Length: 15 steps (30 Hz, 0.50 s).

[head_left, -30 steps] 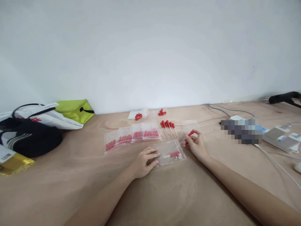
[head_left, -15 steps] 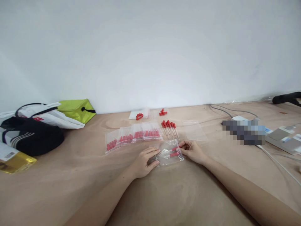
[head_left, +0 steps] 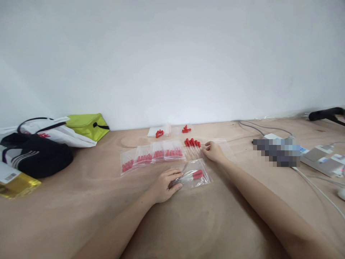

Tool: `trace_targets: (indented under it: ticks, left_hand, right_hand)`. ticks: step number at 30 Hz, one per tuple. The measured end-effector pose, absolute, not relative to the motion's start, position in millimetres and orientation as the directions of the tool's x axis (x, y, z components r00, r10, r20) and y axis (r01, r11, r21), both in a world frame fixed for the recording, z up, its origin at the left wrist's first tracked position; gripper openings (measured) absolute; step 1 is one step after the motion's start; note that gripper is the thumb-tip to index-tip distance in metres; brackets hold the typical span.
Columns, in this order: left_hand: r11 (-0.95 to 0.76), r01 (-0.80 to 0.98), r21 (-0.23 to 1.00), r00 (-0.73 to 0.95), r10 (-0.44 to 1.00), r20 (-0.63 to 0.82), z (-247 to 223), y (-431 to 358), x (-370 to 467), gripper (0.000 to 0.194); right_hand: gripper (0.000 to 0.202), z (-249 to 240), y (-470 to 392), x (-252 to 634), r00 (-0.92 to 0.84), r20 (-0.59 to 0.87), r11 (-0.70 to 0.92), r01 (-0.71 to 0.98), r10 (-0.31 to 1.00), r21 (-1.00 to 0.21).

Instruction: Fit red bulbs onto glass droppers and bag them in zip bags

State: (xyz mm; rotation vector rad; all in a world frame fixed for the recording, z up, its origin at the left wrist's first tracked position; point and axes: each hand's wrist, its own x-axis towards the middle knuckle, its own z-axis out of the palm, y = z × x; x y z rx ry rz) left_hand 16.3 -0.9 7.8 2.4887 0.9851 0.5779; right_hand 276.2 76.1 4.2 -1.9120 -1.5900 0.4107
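My left hand (head_left: 165,185) holds one end of a clear zip-lock bag (head_left: 203,179) against the table, its fingers and thumb on the plastic. Inside the bag lie droppers with red rubber bulbs (head_left: 198,174), bulbs pointing right. My right hand (head_left: 214,151) is beside the right side of a row of loose droppers (head_left: 192,143). Its thumb and forefinger are slightly apart, with nothing visible between them. The loose droppers lie with red bulbs away from me and thin clear stems towards me.
Several filled zip-lock bags (head_left: 153,154) overlap in a row at the left. Behind them are loose red bulbs (head_left: 159,133) on white bags. A flat bag (head_left: 228,149) lies beyond my right hand. Cloth bags (head_left: 40,154) stand far left; a power strip (head_left: 320,160) and cables lie right.
My right hand has left the bag and moved up beside the loose droppers. The red bulbs in the bag now lie close together. My left hand stays where it was.
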Motion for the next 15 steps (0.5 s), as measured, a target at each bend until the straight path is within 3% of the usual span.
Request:
trace_targets:
  ticks: [6, 10, 12, 15]
  left_hand:
    - [-0.674, 0.526, 0.519, 0.669, 0.704, 0.237, 7.2, -0.8, 15.3, 0.035]
    - [-0.675, 0.525, 0.519, 0.668, 0.705, 0.241, 6.3, -0.9, 15.4, 0.035]
    - [-0.673, 0.526, 0.52, 0.666, 0.706, 0.239, 6.5, -0.8, 15.8, 0.035]
    - [-0.664, 0.536, 0.521, 0.659, 0.715, 0.233, 7.6, -0.9, 16.7, 0.034]
  right_hand:
    - [0.028, 8.7, 92.9, 258.8, 0.216, 0.096, -0.117, 0.791, 0.972, -0.601]
    - [0.045, 11.9, 79.7, 274.4, 0.191, 0.104, -0.089, 0.786, 0.976, -0.612]
    - [0.051, 8.5, 66.7, 285.5, 0.194, 0.098, -0.077, 0.729, 0.976, -0.681]
    - [0.058, -3.3, 44.0, 294.2, 0.265, 0.086, -0.034, 0.418, 0.96, -0.908]
